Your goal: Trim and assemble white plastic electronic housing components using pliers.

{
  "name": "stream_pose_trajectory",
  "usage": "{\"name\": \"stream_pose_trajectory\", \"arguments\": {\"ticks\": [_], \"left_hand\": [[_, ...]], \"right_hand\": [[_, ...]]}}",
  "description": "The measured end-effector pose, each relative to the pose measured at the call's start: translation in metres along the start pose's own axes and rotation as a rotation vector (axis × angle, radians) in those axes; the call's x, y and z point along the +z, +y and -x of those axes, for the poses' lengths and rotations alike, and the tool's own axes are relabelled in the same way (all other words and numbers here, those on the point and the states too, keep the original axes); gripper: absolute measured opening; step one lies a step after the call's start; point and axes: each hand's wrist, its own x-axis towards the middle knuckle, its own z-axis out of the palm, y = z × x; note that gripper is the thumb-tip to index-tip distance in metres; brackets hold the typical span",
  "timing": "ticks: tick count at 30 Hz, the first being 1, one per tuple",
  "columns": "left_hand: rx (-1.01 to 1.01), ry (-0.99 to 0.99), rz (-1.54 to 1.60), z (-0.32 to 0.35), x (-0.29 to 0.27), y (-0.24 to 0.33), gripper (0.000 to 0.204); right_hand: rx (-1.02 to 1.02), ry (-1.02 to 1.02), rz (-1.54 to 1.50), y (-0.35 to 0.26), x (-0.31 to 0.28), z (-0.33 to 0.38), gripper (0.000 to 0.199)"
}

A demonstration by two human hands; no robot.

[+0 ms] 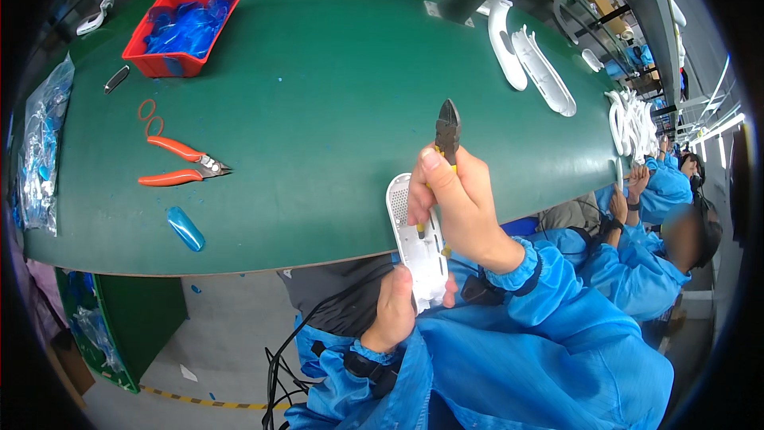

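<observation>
White plastic casing (pixel 417 243), long and narrow with a grilled end, was held upright over the near edge of the green worktop (pixel 334 111). The left hand (pixel 398 306) was wrapped around its lower end. The right hand (pixel 454 199) was closed around yellow-handled cutters (pixel 447 134), their dark tips pointing up above the casing's top. Left of the casing lay orange-handled pliers (pixel 181 163) and a blue plastic piece (pixel 185 228). Farther left and back sat a red bin (pixel 181 25) of blue parts. Right of the casing, long white mouldings (pixel 529 60) rested.
</observation>
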Motion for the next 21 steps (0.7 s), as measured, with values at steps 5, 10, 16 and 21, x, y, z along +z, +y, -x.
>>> {"name": "stream_pose_trajectory", "arguments": {"ticks": [5,10,16,21], "left_hand": [[-0.003,-0.001,0.001,0.001,0.0,0.0,0.075],[-0.007,-0.016,-0.003,0.002,-0.001,-0.003,0.075],[-0.004,-0.055,0.031,0.003,-0.004,0.0,0.069],[0.092,-0.095,-0.471,0.019,-0.001,0.017,0.046]], "right_hand": [[-0.012,0.036,0.053,0.003,0.002,0.002,0.029],[-0.086,0.074,0.177,0.006,0.004,0.002,0.026],[-0.047,0.052,0.089,0.004,0.002,-0.003,0.028],[-0.061,0.056,-0.046,0.011,-0.003,-0.008,0.03]]}}
